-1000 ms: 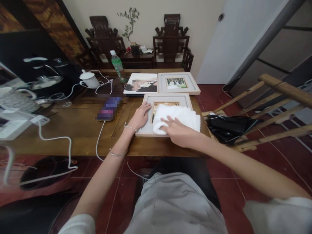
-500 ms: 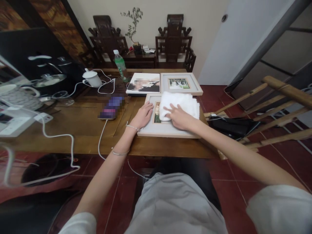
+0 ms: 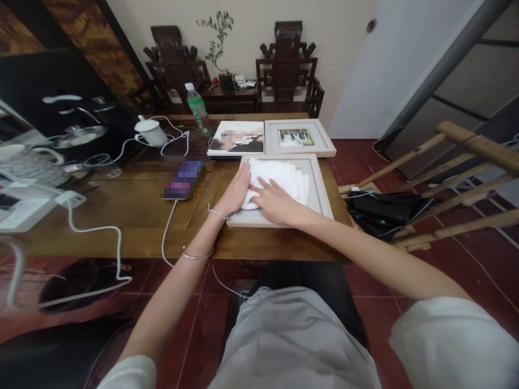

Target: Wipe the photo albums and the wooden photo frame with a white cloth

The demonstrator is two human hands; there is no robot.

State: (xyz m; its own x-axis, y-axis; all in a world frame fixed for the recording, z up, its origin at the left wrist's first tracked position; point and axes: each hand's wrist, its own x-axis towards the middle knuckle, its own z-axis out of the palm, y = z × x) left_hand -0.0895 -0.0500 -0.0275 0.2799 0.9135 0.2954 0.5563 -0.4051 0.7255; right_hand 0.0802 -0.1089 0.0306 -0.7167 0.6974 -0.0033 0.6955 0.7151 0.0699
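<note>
A picture frame (image 3: 325,204) with a pale wooden border lies flat near the front edge of the table. Across its left and middle part spreads a folded white cloth (image 3: 284,175), which hides the picture inside. My right hand (image 3: 273,201) holds the cloth by its near left part and presses it down on the frame. Along the left border of the frame rests my left hand (image 3: 237,192), its fingers stretched out flat beside the cloth's left edge.
Behind lie a white photo panel (image 3: 219,131) and a second frame (image 3: 323,138). To the left are a phone (image 3: 184,181) on a cable, a green-labelled bottle (image 3: 197,108), a lidded white cup (image 3: 150,132) and a power strip (image 3: 24,210). A wooden chair (image 3: 466,156) stands right.
My right hand has slid the white cloth leftward over the frame, up to my left hand, and the cloth now covers the picture. My left hand stays at the left border.
</note>
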